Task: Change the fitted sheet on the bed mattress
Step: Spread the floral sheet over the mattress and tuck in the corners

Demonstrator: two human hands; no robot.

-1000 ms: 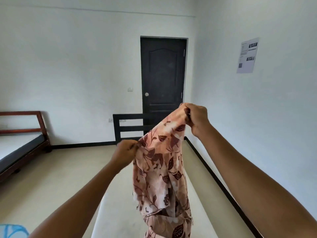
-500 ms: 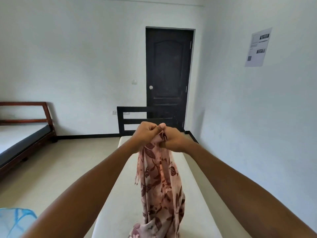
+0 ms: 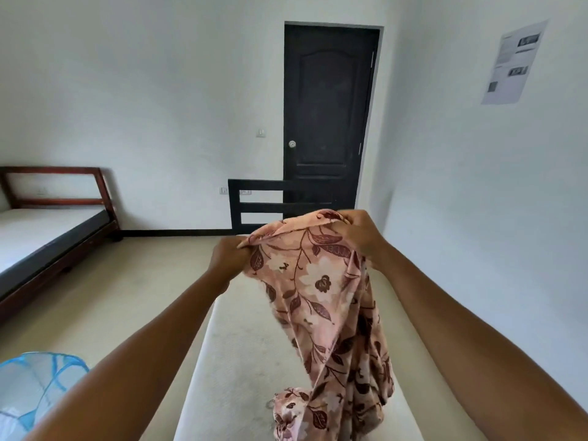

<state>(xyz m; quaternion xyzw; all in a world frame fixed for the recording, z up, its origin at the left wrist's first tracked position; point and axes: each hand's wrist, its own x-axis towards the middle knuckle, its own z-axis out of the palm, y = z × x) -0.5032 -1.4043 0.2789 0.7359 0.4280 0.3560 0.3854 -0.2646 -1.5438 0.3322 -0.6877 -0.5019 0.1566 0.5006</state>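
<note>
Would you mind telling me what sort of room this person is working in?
Most likely a plain shared bedroom: a bare mattress ahead, a second wooden-framed bed at left, and a closed dark door.

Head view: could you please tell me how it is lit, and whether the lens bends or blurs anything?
Head view: soft, even light, no glare, a faint shadow beside the door; the wide lens stretches both forearms; the sheet, gripped by the left hand and right hand, shows a crisp leaf print; the wall notice is too soft to read.
</note>
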